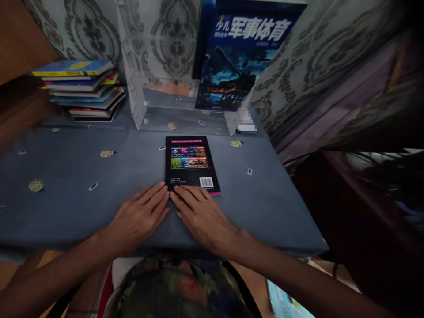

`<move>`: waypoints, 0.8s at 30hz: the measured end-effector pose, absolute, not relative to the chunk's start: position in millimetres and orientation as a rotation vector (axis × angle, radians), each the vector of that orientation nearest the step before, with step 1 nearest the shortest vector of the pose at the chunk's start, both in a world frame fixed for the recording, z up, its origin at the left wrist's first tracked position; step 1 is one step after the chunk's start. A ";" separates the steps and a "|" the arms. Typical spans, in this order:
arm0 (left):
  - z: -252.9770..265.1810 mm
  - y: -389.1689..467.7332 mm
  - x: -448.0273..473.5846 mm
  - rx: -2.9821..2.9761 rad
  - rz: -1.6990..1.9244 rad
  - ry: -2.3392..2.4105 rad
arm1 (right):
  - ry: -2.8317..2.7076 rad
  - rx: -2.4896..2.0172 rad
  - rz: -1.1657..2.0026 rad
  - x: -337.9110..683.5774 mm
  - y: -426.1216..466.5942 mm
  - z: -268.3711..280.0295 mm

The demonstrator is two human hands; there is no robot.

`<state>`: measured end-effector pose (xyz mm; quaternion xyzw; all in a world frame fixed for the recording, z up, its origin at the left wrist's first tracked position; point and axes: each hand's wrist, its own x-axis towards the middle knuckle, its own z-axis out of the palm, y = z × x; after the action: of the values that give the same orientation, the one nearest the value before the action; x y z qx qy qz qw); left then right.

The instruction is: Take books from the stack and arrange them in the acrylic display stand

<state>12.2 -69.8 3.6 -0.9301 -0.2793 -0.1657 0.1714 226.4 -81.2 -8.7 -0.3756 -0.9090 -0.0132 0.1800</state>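
Observation:
A black book (190,176) with a pink edge lies flat on the table, its barcode side up and small coloured cover pictures printed on it. My left hand (144,210) rests flat on the cloth, fingertips at the book's near left corner. Lying across the book's near edge is my right hand (198,212), its fingers stretched out and the fingertips on the cover. Both hands are open and hold nothing. Beyond the book stands a clear acrylic rack (185,120), with a large blue book (232,66) upright at its right side.
A stack of books (82,90) stands at the back left. The table wears a grey-blue cloth (129,176) with small printed motifs. A small blurred item (247,123) sits by the rack's right foot. Dark furniture (341,203) and cables are off the table's right edge.

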 end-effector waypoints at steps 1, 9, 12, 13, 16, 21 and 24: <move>4.1 -69.3 12.1 -2.641 -0.473 -0.790 | -2.564 -1.071 -0.034 229.4 -82.2 -8.6; 4.3 -66.5 10.5 -2.679 -0.544 -0.802 | -2.468 -1.232 -0.033 280.0 -93.1 -5.3; 4.7 -65.4 9.6 -2.700 -0.564 -0.803 | -2.444 -1.310 -0.034 295.7 -96.6 -2.7; 4.5 -64.9 9.8 -2.709 -0.570 -0.805 | -2.431 -1.327 -0.025 299.1 -97.2 -2.7; 2.1 -62.8 12.2 -2.748 -0.579 -0.864 | -2.378 -1.348 0.006 303.8 -96.5 -5.7; -5.5 -58.6 18.2 -2.839 -0.587 -0.970 | -2.356 -1.329 -0.035 300.7 -91.6 -10.4; -4.8 -62.8 19.6 -2.819 -0.565 -0.918 | -2.359 -1.289 -0.043 297.6 -95.0 -9.3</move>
<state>19.6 -62.8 -4.8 -0.9322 -0.3037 -0.1870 0.0618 297.6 -95.0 -9.3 -0.4673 -0.8550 -0.0156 0.2244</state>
